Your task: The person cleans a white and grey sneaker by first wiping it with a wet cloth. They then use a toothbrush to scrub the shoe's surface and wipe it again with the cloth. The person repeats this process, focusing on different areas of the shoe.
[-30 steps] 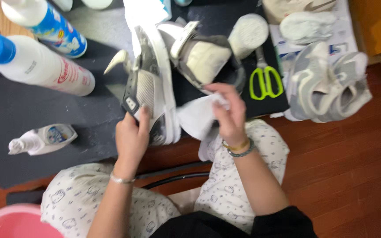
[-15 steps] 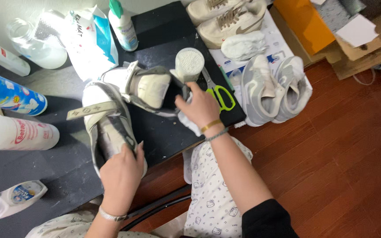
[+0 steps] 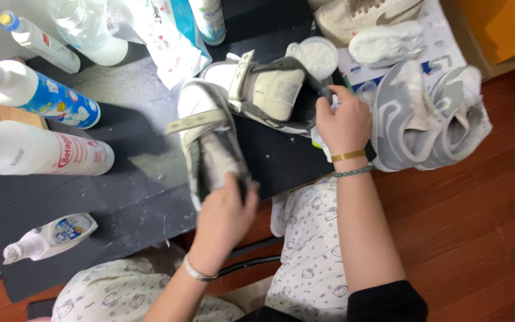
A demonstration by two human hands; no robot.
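The left hand gripped the heel of a white strapped sneaker on the black table — fingers closed; the right hand pinched the second sneaker.

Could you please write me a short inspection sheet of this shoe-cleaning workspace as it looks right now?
Surface: dark mat, scuffed with white marks.
Job's things: grey-white shoe under the left hand; second shoe beside it.
Clutter: bottles lying at left, small spray bottle, grey sneakers at right, round white pad.
Grippers: left hand grips the shoe's heel end; right hand at the second shoe's edge, contents unclear.
Cables: nothing seen.
Surroundings: red-brown wooden floor, orange box.
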